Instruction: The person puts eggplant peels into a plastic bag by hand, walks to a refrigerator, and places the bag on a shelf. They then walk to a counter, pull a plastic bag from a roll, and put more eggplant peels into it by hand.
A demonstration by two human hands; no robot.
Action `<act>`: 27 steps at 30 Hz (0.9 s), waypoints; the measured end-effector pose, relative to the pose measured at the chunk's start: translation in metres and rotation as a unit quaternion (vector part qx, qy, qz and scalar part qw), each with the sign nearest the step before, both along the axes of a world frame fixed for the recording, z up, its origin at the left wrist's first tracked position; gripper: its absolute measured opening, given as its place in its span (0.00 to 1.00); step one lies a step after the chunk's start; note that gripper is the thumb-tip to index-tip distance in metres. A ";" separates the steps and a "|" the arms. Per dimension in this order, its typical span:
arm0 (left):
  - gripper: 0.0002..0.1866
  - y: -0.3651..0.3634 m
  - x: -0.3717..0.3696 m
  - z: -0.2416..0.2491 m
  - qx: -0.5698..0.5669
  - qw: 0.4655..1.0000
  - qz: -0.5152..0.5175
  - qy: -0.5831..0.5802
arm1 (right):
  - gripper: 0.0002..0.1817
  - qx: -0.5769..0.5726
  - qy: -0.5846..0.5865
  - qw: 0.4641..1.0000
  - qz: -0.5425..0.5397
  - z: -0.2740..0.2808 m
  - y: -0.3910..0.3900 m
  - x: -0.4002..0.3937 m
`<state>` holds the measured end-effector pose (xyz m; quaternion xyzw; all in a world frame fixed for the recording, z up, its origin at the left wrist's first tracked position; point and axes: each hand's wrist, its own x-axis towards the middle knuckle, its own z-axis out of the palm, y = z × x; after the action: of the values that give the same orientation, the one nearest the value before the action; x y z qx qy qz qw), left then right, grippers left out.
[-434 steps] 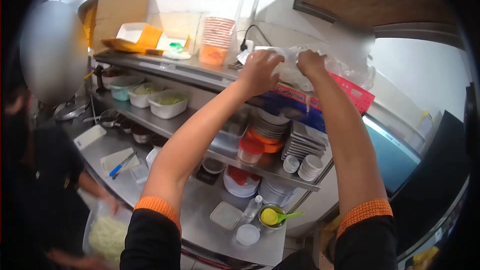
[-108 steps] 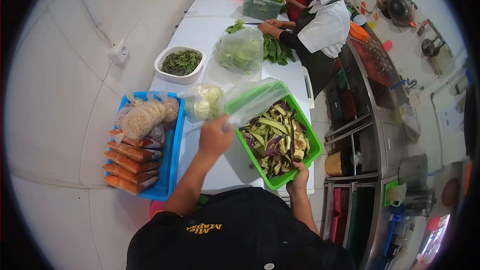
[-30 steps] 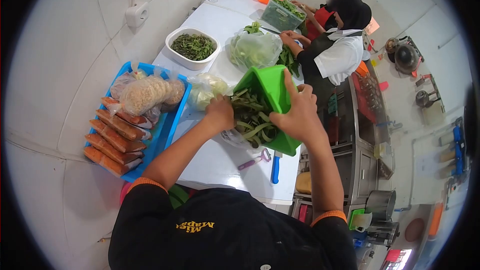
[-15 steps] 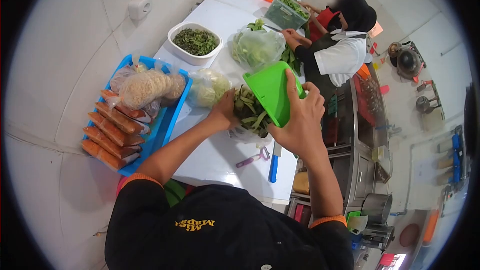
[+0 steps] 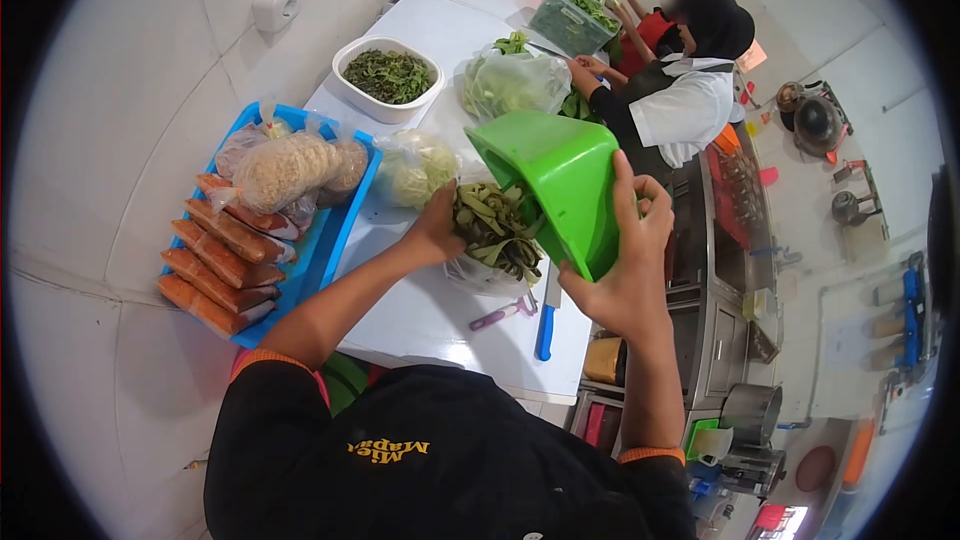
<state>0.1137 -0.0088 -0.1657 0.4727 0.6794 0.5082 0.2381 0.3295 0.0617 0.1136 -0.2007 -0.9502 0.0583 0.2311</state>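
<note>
My right hand (image 5: 625,275) grips the rim of a green plastic tray (image 5: 555,180), tipped up on its side over the white table (image 5: 440,320). Vegetable peelings (image 5: 495,230) spill from the tray into a clear plastic bag (image 5: 480,275) lying on the table. My left hand (image 5: 435,230) holds the mouth of that bag, right against the peelings. The bottom of the bag is partly hidden by the heap.
A blue-handled knife (image 5: 546,325) and a pink peeler (image 5: 500,315) lie by the bag. A blue tray (image 5: 330,230) of packed food sits left, a bag of cabbage (image 5: 415,168) behind. Further off, a white tub of greens (image 5: 388,78) and a co-worker (image 5: 680,90) handling leaves.
The green tray has gone from flat on the table to steeply tipped. The peelings have slid out of it into the bag held by my left hand.
</note>
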 end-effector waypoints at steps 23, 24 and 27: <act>0.54 -0.023 -0.001 0.035 -0.254 0.947 -0.076 0.181 | 0.63 -0.070 0.193 0.978 0.046 -0.003 0.027 0.047; 0.54 -0.023 -0.003 0.036 -0.257 0.948 -0.082 0.170 | 0.63 -0.096 0.208 0.973 0.041 -0.007 0.032 0.051; 0.54 -0.024 -0.006 0.044 -0.258 0.951 -0.085 0.148 | 0.65 -0.169 0.247 0.954 0.033 -0.016 0.038 0.061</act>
<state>0.1077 -0.0326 -0.1215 0.5213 0.7721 0.2175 0.2911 0.3905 0.1002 0.0972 -0.1849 -0.8458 0.2731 0.4194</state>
